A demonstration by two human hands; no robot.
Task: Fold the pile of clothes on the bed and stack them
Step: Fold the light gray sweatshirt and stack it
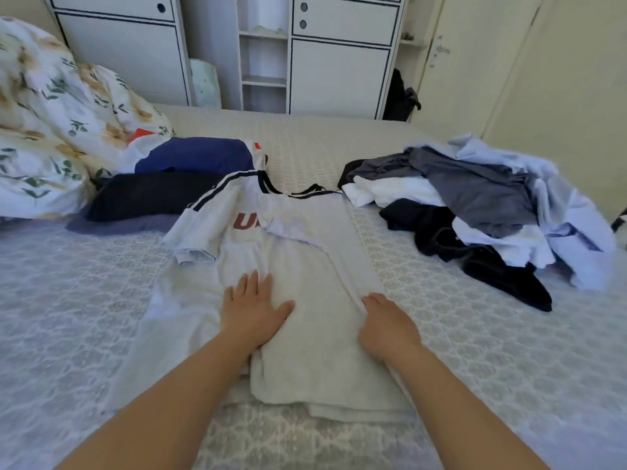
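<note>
Head view showed a white short-sleeved jersey with dark striped shoulders and red lettering (298,266) spread on the pale patterned bedspread (68,300), its right side folded over the middle so that only the letters "U" and part of another could be read. The left hand (252,308) lay flat on the jersey's lower middle, fingers straight and spread, gripping nothing. The right hand (386,325) rested at the folded right edge with its fingers curled down into the cloth; the fingertips were hidden, so whether they pinched the fabric could not be told. Left of the jersey sat a stack of folded dark blue and navy garments (163,191), its lowest layers partly covered by the jersey's sleeve. A loose heap of grey, white, black and pale blue clothes (481,205) lay well apart on the right, cut off near the frame edge. A floral pillow (57,113) touched the stack's far side. Behind the bed stood a white cupboard with dark trim (339,62), its top cropped.
</note>
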